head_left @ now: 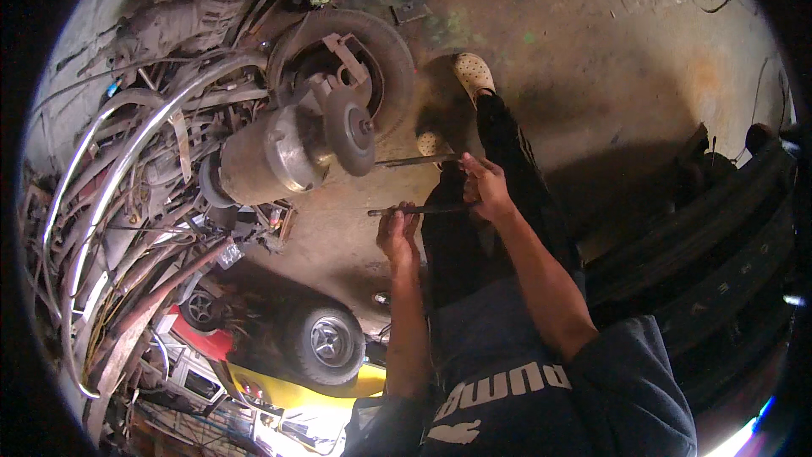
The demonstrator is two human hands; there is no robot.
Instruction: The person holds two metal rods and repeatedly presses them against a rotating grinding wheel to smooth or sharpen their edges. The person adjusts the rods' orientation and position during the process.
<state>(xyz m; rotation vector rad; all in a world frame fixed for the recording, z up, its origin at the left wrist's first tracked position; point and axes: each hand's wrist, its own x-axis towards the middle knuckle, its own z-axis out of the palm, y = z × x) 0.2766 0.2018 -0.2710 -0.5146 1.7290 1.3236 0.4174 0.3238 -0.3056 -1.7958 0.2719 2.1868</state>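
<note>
My left hand point(398, 235) is closed round a thin dark rod point(436, 209) near its left end. The rod's other end reaches my right hand point(486, 188). A second slim bar point(419, 160) is pinched in my right fingers, roughly parallel above the first. Its far tip points left, close to the lower edge of the grinding wheel point(348, 131); whether they touch I cannot tell. The wheel is fixed to the end of a bench grinder point(266, 156) with a dull metal motor body.
Behind the grinder lies a tyre point(391, 59). Bent chrome tubes point(127, 148) and scrap metal heap up along the left. A wheel with a silver rim point(330, 341) is by a yellow panel point(275, 388). Dark ribbed bumper-like parts point(702, 254) are at right; my beige clogs point(474, 74) stand ahead.
</note>
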